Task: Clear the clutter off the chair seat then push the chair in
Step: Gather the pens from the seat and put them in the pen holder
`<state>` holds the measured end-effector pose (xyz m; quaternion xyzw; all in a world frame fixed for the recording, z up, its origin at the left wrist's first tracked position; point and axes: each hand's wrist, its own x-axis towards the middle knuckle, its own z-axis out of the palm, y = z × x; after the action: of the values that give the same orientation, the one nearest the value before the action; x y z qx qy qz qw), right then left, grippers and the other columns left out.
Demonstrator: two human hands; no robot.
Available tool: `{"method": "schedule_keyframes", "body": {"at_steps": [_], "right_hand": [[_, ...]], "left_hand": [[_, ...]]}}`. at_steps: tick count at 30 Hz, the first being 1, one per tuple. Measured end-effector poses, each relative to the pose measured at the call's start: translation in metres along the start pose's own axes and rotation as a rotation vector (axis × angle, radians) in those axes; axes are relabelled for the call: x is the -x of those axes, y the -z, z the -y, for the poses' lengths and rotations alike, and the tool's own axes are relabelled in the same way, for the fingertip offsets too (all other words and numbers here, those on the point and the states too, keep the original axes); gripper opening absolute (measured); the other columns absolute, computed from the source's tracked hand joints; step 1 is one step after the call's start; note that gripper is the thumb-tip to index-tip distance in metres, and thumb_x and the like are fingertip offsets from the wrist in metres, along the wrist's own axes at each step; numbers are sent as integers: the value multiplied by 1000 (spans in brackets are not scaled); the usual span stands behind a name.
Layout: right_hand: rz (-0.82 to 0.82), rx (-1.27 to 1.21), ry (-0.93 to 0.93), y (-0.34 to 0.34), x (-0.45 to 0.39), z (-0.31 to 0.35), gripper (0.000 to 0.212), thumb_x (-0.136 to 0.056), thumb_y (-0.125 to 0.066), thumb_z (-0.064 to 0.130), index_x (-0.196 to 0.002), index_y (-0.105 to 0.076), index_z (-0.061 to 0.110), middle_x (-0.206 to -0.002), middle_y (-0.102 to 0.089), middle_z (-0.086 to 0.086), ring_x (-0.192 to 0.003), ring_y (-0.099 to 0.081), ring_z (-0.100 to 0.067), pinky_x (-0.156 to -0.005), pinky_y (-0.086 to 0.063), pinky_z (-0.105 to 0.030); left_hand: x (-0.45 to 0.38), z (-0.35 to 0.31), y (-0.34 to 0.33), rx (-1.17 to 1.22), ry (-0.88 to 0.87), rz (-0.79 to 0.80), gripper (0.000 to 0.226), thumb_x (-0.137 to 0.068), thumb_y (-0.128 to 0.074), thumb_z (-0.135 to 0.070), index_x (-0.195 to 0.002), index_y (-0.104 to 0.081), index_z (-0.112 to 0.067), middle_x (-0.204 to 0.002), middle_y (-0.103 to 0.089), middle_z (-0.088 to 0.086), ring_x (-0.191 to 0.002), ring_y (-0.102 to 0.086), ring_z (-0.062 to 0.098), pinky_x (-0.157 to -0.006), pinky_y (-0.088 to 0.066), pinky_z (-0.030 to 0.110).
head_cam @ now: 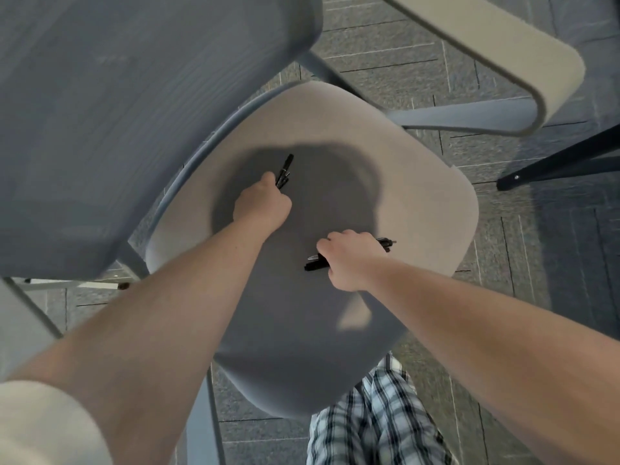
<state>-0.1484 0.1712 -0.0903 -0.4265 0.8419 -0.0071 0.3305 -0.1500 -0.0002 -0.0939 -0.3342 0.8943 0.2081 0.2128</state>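
Fingers (268, 178) of left hand (260, 204) curl shut around a small bunch of black pens (284, 172), tips poking out past the fist. Fingers of right hand (350, 260) wrap shut on a second bunch of black pens (313, 263), ends sticking out both sides of the fist.

Largest to smallest, all placed vs. the chair seat (402, 196):

Floor (503, 297), dark grey carpet tiles, lies under and around the seat.

Grey bench top (134, 112) fills the upper left, its edge overhanging the seat's left side.

Seat itself is beige/grey fabric w/ rounded corners, mid-frame, mostly covered by a dark shadow. Apart from the pens, seat surface looks bare.

Both bare forearms reach in from the bottom corners over the seat; a pale sleeve (43, 424) shows at bottom left.

Second chair (503, 55), beige w/ grey frame, stands beyond the seat at upper right.

Plaid trousers (379, 424) show just below the seat's near edge.

Black metal leg (553, 162) sits right of the seat.

Left hand hovers over the seat's centre-left; can't tell if those pens touch the fabric. Right hand is over the seat's centre, nearer the person; its pens are at or just above the surface.
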Motion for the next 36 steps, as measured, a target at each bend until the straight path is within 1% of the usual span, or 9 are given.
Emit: {"method": "schedule_keyframes", "body": {"at_steps": [3, 6, 11, 16, 20, 23, 28, 32, 36], "right_hand": [[-17, -94, -123, 7, 13, -12, 14, -85, -48, 14, -99, -46, 15, -104, -62, -8, -87, -58, -34, -67, -35, -34], [-19, -197, -243, 17, 32, -22, 13, -84, -45, 12, -90, -35, 17, -100, -62, -7, -74, -48, -31, -63, -36, -33], [-78, -354, -358, 35, 71, -37, 13, -84, -44, 11, -91, -36, 18, -105, -61, -10, -93, -58, -35, -68, -40, -35], [-165, -511, -441, 58, 116, -48, 14, -82, -46, 8, -95, -48, 13, -102, -60, -16, -100, -59, -37, -80, -48, -36], [-227, -602, -539, 81, 163, -60, 9, -87, -47, 15, -89, -38, 14, -91, -50, -7, -88, -51, -31, -73, -41, -34], [-342, -680, -614, 94, 202, -70, 9, -87, -47, 13, -87, -38, 14, -89, -50, -7, -83, -49, -30, -71, -39, -34], [-490, -815, -711, 111, 276, -90, 4, -88, -44, 9, -91, -42, 10, -87, -52, -8, -82, -53, -29, -69, -42, -34], [-631, -920, -810, 120, 344, -109, 4, -89, -44, 9, -89, -41, 12, -74, -44, 1, -71, -48, -19, -54, -34, -29], [-800, -1056, -894, 123, 412, -134, 6, -91, -43, 7, -88, -42, 12, -73, -44, 0, -61, -41, -13, -50, -28, -27]], "left_hand": [[8, -8, 5, 59, -36, 42, 23, -85, -38, -6, -107, -45, -5, -112, -58, 21, -100, -56, 39, -73, -37, 37], [19, -23, 11, 111, -77, 82, 23, -90, -37, -9, -112, -44, -7, -116, -56, 20, -103, -55, 39, -76, -39, 37], [44, -60, 23, 151, -194, 95, 25, -97, -39, -19, -118, -42, -6, -113, -57, 26, -104, -56, 43, -79, -42, 40], [76, -103, 42, 102, -316, 123, 27, -97, -41, -37, -86, -40, -12, -83, -51, 10, -96, -55, 35, -70, -31, 32], [108, -142, 55, 36, -452, 127, 29, -99, -39, -36, -88, -41, -9, -102, -60, 23, -99, -56, 37, -72, -31, 34], [135, -175, 64, 29, -554, 159, 25, -99, -39, -32, -97, -45, -7, -106, -60, 25, -101, -56, 38, -74, -34, 35], [190, -240, 75, 16, -733, 185, 16, -99, -41, -25, -95, -40, -9, -101, -56, 20, -100, -54, 35, -76, -33, 34], [240, -295, 73, 5, -848, 228, 13, -100, -40, -23, -95, -35, -12, -86, -49, 10, -82, -46, 28, -70, -30, 32], [288, -355, 60, 32, -964, 273, 17, -100, -40, -24, -104, -45, -8, -79, -50, 9, -73, -46, 25, -65, -34, 33]]}}
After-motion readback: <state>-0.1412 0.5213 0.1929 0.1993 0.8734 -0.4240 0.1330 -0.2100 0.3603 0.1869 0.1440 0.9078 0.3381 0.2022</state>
